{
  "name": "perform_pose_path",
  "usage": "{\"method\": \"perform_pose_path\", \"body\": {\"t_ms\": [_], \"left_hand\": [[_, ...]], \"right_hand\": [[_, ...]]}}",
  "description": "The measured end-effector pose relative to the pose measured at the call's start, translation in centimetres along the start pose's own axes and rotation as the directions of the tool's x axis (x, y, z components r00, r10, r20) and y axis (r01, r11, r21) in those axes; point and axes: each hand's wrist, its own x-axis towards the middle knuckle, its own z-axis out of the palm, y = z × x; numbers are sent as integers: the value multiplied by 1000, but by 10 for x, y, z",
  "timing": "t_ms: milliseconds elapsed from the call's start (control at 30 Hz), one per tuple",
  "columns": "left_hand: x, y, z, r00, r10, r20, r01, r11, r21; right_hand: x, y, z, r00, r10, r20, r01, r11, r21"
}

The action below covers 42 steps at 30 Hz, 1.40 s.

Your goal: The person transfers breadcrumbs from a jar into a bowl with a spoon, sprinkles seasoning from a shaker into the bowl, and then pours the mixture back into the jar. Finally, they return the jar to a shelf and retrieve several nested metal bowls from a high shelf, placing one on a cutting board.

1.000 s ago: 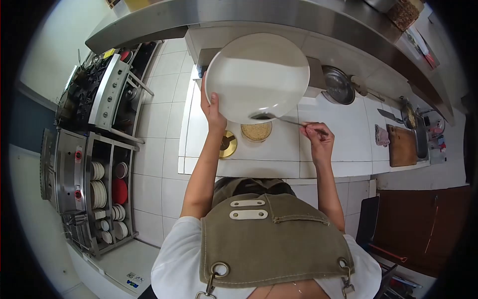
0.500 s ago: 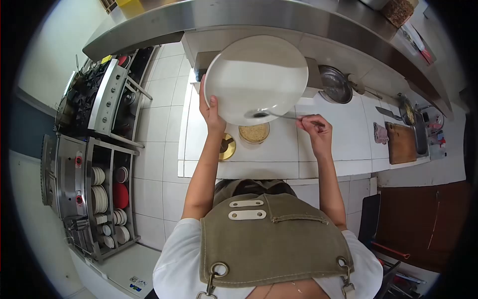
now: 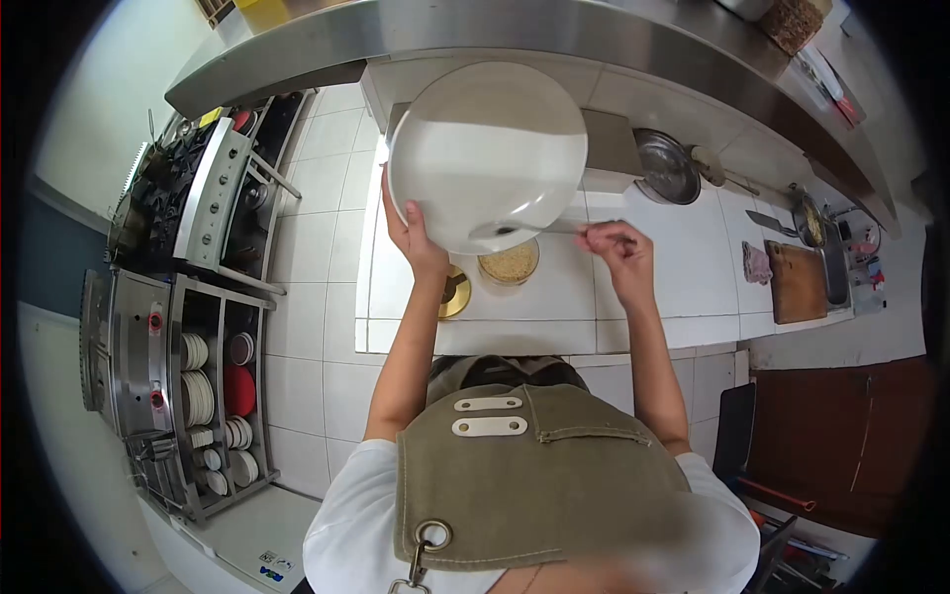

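Observation:
A large white plate is tilted up in front of me, and my left hand grips its lower left rim, thumb on the face. My right hand pinches the handle of a metal spoon, blurred by motion, whose bowl lies over the plate's lower edge. Just below that rim stands a clear round container of pale tan crumbs, partly hidden by the plate. A gold lid with a dark centre lies to its left, beside my left wrist.
A metal pan sits at the counter's back. Farther right are a knife, a crumpled cloth, and a wooden board by the sink. A steel shelf overhangs the back. Stove and plate rack stand left.
The plate has shifted left and slightly down in my left hand. My right hand and the spoon have moved a little left with it.

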Motion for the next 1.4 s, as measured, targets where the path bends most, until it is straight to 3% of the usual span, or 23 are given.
{"method": "perform_pose_path", "body": {"t_ms": [67,167,200,267,333,400,467,567,600,767,867,933,1000,1033,1067,1100,1133,1167,1200,1267,1400], "left_hand": [[-4,3,-5,999,10,-39,-8,998,57],[-7,10,-17,966,-100,-238,108,994,19],[-6,12,-21,967,-97,-236,104,994,18],[-6,20,-30,915,-188,-356,152,980,-125],[-8,24,-46,870,-312,-382,238,944,-229],[-12,25,-66,825,-424,-373,310,892,-329],[-20,38,-79,769,-527,-362,392,836,-384],[-35,60,-95,736,-600,-313,473,787,-396],[-41,65,-100,725,-621,-298,499,772,-395],[-56,106,-101,696,-665,-269,574,741,-348],[-55,122,-93,713,-693,-112,632,703,-326],[-53,127,-80,752,-659,-12,654,748,-112],[-55,123,-59,755,-650,90,653,757,-10],[-57,117,-44,728,-669,150,661,743,106],[-60,113,-26,694,-688,213,651,726,223],[-64,110,-1,710,-645,284,611,764,207],[-69,108,23,712,-598,369,574,798,186],[-73,101,39,641,-639,426,547,769,330],[-79,93,53,587,-629,510,534,774,340],[-98,73,86,459,-623,633,615,737,280],[-151,62,144,171,-636,752,735,591,333]], "right_hand": [[-10,0,3,999,33,40,-33,999,2],[-23,-1,-4,977,32,-211,18,973,228],[-26,-1,-8,977,27,-212,23,973,230],[-32,3,-20,884,176,-434,29,905,424],[-40,18,-38,860,247,-447,37,842,538],[-50,38,-56,756,470,-456,22,678,734],[-59,55,-66,728,466,-503,78,673,735],[-68,59,-73,610,602,-516,62,613,788],[-72,59,-77,610,597,-522,71,615,786],[-77,45,-88,802,488,-344,-44,623,781],[-66,19,-95,879,366,-305,76,525,848],[-58,-8,-106,929,217,-302,159,502,850],[-61,-36,-111,888,138,-438,250,655,713],[-68,-47,-113,871,121,-476,289,658,696],[-76,-57,-114,874,103,-476,237,764,601],[-85,-66,-114,871,88,-483,186,852,490],[-96,-73,-111,834,60,-548,242,853,462],[-108,-79,-107,804,101,-586,144,923,357],[-122,-84,-103,755,146,-639,32,965,259],[-153,-89,-106,634,126,-763,56,977,207],[-231,-98,-114,388,71,-919,57,993,100]]}}
